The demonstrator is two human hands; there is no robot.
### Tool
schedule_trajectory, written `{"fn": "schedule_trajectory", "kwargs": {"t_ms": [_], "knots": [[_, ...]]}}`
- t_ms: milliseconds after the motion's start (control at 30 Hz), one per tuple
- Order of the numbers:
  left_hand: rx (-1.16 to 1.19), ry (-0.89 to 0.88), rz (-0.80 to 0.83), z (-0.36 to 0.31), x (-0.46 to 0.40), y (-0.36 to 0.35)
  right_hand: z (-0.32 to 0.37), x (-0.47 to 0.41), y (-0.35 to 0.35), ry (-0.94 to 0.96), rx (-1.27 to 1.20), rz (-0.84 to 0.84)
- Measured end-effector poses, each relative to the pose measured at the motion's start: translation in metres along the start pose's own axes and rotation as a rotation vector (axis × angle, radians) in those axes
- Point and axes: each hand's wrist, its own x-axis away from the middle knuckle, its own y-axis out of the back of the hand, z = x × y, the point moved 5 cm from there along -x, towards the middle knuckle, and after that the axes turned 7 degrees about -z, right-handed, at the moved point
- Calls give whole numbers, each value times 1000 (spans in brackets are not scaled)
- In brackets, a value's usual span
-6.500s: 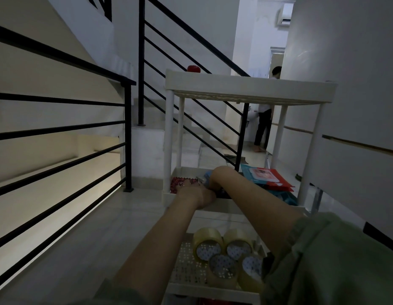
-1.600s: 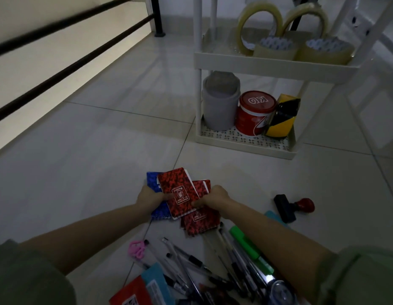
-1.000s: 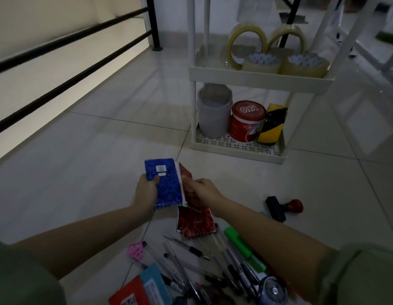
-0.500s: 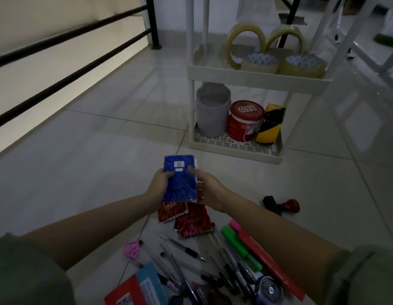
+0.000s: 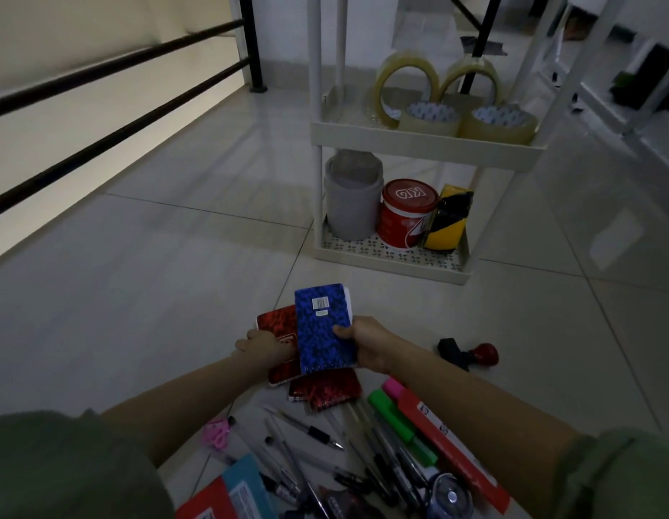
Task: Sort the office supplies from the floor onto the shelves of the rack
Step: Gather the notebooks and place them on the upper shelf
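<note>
the scene is dim, so small print and fine detail are hard to read. the rack is cut off at the top edge; only its two lowest shelves show. the heap of pens at the bottom runs out of frame, and single pens in it are hard to tell apart. the right hand holds a blue notebook above the tiled floor, thumb pinched on the cover, the other fingers hidden behind it. the cover is mottled blue with a white barcode sticker near the top and a wire spiral along the lower edge; whether it is one notebook or several stacked cannot be told. the left hand grips a red notebook, half hidden behind the blue one and touching it. another red notebook lies on the floor just below them, partly covered. green and pink markers lie beside the pens, with a stamp to the right. on the rack's upper visible shelf sit tape rolls; on the bottom shelf stand a grey container, a red tin and a yellow-and-black roll.
</note>
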Motion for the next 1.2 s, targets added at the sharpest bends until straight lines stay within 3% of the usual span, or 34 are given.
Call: {"fn": "schedule_trajectory", "kwargs": {"t_ms": [200,433,500,567,633,700,767,900,1100,1200], "knots": [[496,-137,112,-19,10,-2,-7,4,-11,-33,9,-10],[934,-64,361,-58,39,-5,12,9,8,70,-115,-20],[834,-56,356,-61,39,-7,15,8,18,88,-129,-45],[600,-47,218,-50,29,-9,13,8,27,82,-98,-61],[209,-19,70,-33,18,-11,9,8,34,66,-59,-85],[-167,-50,42,-24,20,-20,4,7,40,48,-39,-107],[-345,-96,15,-25,29,-34,-1,7,41,29,-23,-105],[-337,-80,2,-31,29,-48,-10,7,45,7,32,-100],[171,-52,169,-29,17,-55,-21,11,44,-47,56,-25],[373,-62,174,-28,22,-52,-20,13,39,-32,67,-28]]}}
